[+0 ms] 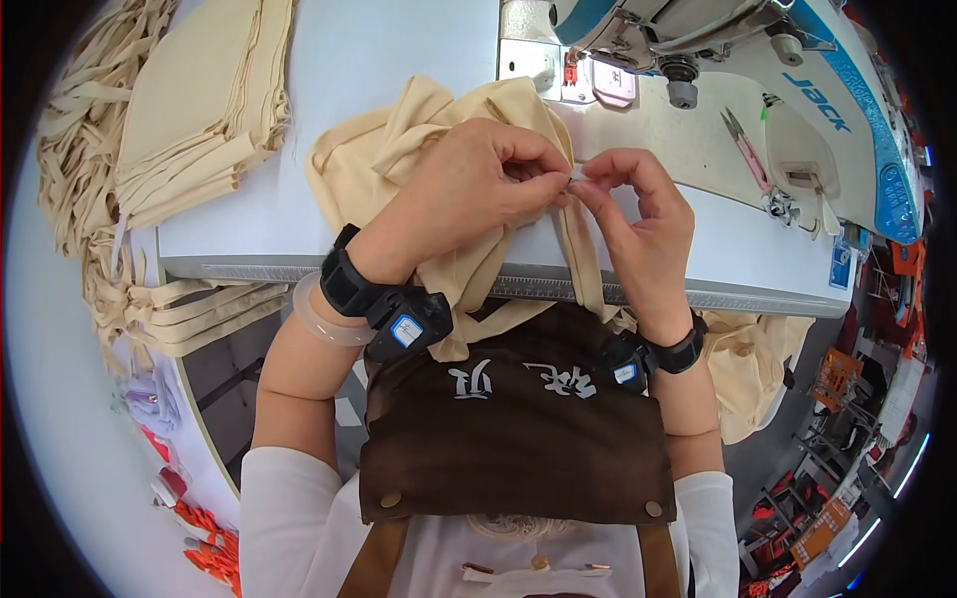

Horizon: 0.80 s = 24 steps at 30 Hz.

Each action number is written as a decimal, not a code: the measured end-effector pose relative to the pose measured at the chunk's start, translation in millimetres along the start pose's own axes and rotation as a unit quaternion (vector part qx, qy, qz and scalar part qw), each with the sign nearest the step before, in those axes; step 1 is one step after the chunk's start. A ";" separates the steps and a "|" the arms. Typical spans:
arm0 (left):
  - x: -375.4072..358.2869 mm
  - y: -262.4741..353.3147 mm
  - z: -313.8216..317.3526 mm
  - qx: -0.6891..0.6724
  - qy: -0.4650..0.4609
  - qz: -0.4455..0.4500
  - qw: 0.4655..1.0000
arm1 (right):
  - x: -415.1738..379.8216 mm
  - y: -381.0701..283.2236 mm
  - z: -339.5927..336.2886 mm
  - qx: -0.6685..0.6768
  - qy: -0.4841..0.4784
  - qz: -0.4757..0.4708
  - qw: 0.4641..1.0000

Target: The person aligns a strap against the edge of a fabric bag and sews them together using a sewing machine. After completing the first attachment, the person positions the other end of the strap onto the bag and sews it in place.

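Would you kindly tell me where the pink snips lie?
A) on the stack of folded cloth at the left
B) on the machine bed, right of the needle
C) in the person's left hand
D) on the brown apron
B: the pink snips lie on the white bed of the sewing machine, right of the needle, clear of both hands, which pinch the cream cloth.

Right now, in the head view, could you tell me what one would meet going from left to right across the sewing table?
Stack of folded cream fabric → left hand pinching the cream cloth → right hand → pink thread snips → sewing machine.
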<state>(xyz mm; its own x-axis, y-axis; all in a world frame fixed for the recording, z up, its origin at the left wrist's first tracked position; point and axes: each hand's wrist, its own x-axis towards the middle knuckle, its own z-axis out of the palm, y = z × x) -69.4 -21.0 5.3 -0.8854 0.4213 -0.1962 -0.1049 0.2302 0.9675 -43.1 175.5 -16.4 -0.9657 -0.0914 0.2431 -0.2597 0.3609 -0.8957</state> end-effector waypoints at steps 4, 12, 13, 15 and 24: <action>1.0 -3.4 3.2 -0.015 0.020 0.014 1.000 | 3.1 3.6 -1.6 0.015 -0.019 0.003 1.000; 1.2 -3.0 2.7 -0.035 0.013 -0.001 0.999 | 7.1 1.8 -3.3 0.055 -0.042 0.029 0.997; 1.3 -4.6 4.7 -0.062 0.030 0.004 0.998 | 6.0 2.2 -2.8 0.077 -0.046 0.050 0.995; 1.2 -6.7 4.5 -0.046 0.042 0.015 0.998 | 3.9 3.0 -2.6 0.121 -0.052 0.092 0.987; 0.9 -1.7 3.2 -0.041 0.022 0.003 0.999 | 3.0 2.6 1.9 0.172 -0.037 0.144 0.974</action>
<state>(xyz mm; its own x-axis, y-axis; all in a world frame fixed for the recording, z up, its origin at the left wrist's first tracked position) -68.6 -18.2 3.0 -0.9054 0.3825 -0.1840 -0.1340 0.1537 0.9790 -46.7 174.3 -18.7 -0.9931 -0.1044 -0.0533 0.0483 0.0495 -0.9976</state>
